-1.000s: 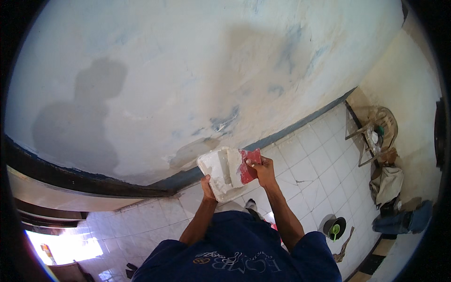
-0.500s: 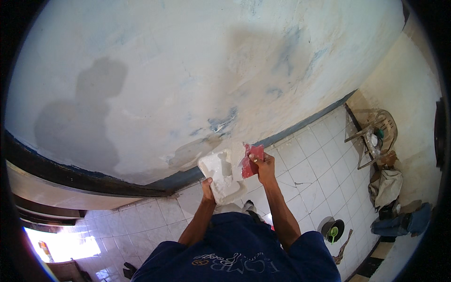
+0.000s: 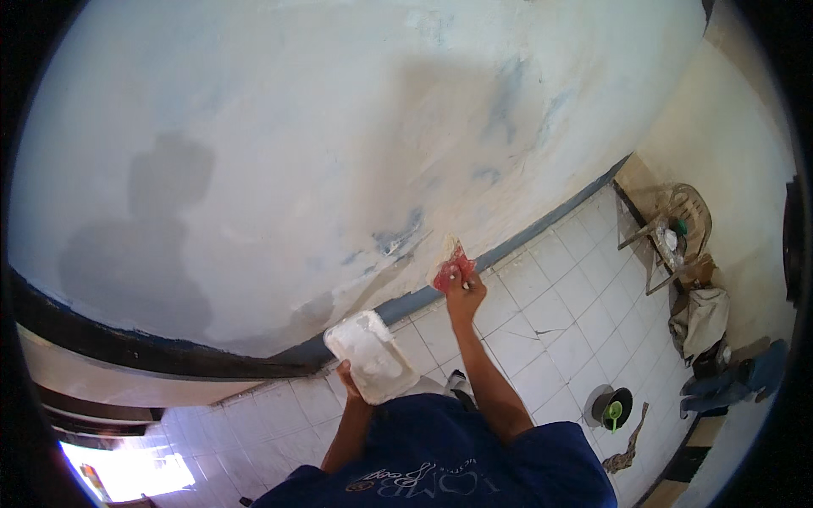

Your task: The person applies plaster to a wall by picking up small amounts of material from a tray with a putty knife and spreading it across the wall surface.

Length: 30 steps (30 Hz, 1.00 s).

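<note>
My left hand (image 3: pixel 347 378) grips the near left edge of a white rectangular plastic tray (image 3: pixel 393 383). White paste, which looks like wall putty (image 3: pixel 362 332), coats part of its inside. In my right hand (image 3: pixel 466 296) is a red putty spreader (image 3: pixel 455 267), pinched between thumb and fingers, with pale smears on its face. The spreader is close to the low part of the whitish wall (image 3: pixel 322 161); whether its edge touches I cannot tell. Blue-grey patches (image 3: pixel 402 233) show through the wall's coating just left of it.
A dark skirting strip (image 3: pixel 542 233) runs along the wall's foot above the white tiled floor (image 3: pixel 542 339). To the right are a plastic chair (image 3: pixel 686 216) with things on it, a pale sack (image 3: pixel 705 322), and a black bucket (image 3: pixel 622 402) holding a green scoop (image 3: pixel 614 413).
My right hand has swung the spreader away from the tray, up toward the wall, and turned it. The tray has shifted left and lower, and the whole view has moved slightly.
</note>
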Tool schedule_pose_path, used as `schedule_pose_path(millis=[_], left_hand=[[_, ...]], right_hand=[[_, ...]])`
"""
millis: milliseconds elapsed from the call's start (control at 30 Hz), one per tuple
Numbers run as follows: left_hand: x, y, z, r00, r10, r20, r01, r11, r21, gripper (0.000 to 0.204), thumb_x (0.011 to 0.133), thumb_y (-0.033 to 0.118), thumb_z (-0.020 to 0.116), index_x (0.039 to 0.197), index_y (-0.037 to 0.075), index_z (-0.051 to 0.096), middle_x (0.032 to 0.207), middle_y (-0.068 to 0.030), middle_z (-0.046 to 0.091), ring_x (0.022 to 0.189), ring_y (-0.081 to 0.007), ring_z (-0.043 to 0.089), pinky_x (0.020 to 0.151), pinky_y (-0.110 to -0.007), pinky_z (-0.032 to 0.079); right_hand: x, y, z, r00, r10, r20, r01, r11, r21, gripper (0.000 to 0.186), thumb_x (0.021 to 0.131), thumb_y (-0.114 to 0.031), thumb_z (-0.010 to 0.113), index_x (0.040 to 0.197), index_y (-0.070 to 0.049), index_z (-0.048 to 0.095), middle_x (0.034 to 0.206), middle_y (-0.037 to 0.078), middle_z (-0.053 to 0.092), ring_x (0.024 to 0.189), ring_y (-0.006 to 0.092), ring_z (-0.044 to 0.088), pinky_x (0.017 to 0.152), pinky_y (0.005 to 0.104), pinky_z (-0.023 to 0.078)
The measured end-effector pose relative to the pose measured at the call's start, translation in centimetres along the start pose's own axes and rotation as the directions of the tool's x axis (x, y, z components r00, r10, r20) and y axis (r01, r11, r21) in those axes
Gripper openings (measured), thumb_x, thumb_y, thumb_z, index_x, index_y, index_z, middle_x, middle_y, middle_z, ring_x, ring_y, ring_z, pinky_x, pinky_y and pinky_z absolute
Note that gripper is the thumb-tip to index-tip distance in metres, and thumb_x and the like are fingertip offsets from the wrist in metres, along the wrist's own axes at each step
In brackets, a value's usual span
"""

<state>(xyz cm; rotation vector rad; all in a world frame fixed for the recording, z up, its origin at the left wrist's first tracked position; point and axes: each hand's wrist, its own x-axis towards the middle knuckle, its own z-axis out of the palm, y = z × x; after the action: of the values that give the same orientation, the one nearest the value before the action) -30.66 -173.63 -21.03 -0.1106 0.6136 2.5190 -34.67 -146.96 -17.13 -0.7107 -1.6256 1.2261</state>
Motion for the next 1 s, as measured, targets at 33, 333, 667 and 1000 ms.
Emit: schedule_pose_path(millis=[33,333,667,1000], left_hand=[[-0.5,0.6,-0.4,1.0,-0.008,0.009,0.008,1.0,0.009,0.091,0.071,0.053,0.067,0.143,0.007,0.037,0.13,-0.0173,0.054,0.117,-0.037,0.054,0.097,-0.055,0.048],[-2.7,6.0,-6.8,0.995,0.083,-0.048,-0.083,0.997,0.007,0.099,0.069,0.063,0.067,0.147,0.012,0.033,0.136,-0.0227,0.049,0.119,-0.0425,0.054,0.096,-0.065,0.045],[-1.7,7.2,-2.9,0.997,0.076,0.03,-0.077,0.996,0.046,0.099,0.069,0.067,0.065,0.147,0.015,0.033,0.137,-0.021,0.047,0.118,-0.0422,0.053,0.093,-0.071,0.042],[-2.0,6.9,-2.9,0.999,0.052,-0.005,-0.052,0.997,-0.062,0.096,0.071,0.062,0.067,0.147,0.014,0.033,0.132,-0.0269,0.047,0.115,-0.0445,0.054,0.09,-0.065,0.047]], right_hand=[[-0.4,1.3,1.6,1.0,0.001,-0.014,-0.001,1.0,0.004,0.015,0.085,-0.004,0.067,0.099,0.002,0.069,0.083,0.006,0.065,0.071,0.0148,0.058,0.061,0.0302,0.048],[-4.0,0.8,11.0,0.922,-0.385,-0.028,0.36,0.885,-0.294,0.015,0.083,-0.001,0.063,0.095,0.004,0.069,0.087,0.015,0.054,0.075,0.0293,0.054,0.062,0.0397,0.045],[-7.1,5.8,9.0,0.79,-0.471,0.393,0.59,0.758,-0.278,0.019,0.072,0.0,0.066,0.091,0.003,0.064,0.087,0.015,0.052,0.078,0.0317,0.055,0.065,0.0408,0.049],[-1.3,4.7,4.8,0.93,-0.35,-0.111,0.319,0.92,-0.228,0.028,0.091,-0.015,0.063,0.116,-0.004,0.063,0.094,0.009,0.052,0.066,0.0214,0.054,0.054,0.0298,0.048]])
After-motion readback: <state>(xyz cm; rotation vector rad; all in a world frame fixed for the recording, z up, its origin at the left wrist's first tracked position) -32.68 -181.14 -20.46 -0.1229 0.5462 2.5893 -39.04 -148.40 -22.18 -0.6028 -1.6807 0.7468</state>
